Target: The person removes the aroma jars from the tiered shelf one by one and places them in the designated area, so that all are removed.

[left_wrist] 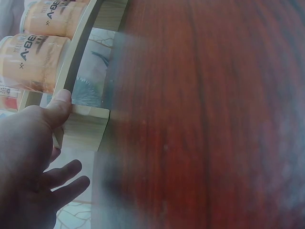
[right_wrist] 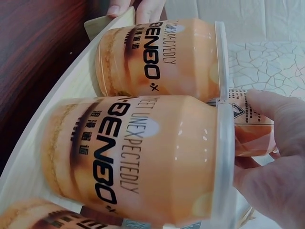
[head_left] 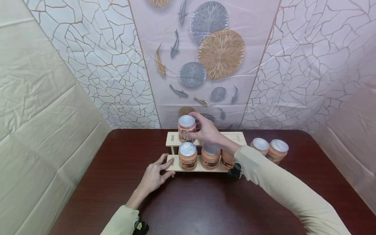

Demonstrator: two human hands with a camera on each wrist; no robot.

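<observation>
A two-tier light wooden rack [head_left: 241, 138] stands toward the back of the table. My right hand [head_left: 208, 130] holds a peach-coloured jar [head_left: 184, 131] with a silvery lid at the left end of the upper tier, thumb and fingers on its sides. In the right wrist view this jar [right_wrist: 255, 136] shows only partly, behind the lower row. On the lower tier stand a left jar [head_left: 188, 160], a middle jar [head_left: 210, 160] and a right jar [head_left: 227, 160], partly hidden by my right arm. My left hand [head_left: 152, 176] grips the lower tier's left end; its thumb [left_wrist: 61, 104] presses the edge.
Two more jars, a nearer-left one [head_left: 259, 144] and one beside it [head_left: 276, 152], stand on the table right of the rack. The dark wooden table [head_left: 188, 202] ends at a patterned backdrop [head_left: 117, 65]. Pale cloth walls [head_left: 35, 130] flank both sides.
</observation>
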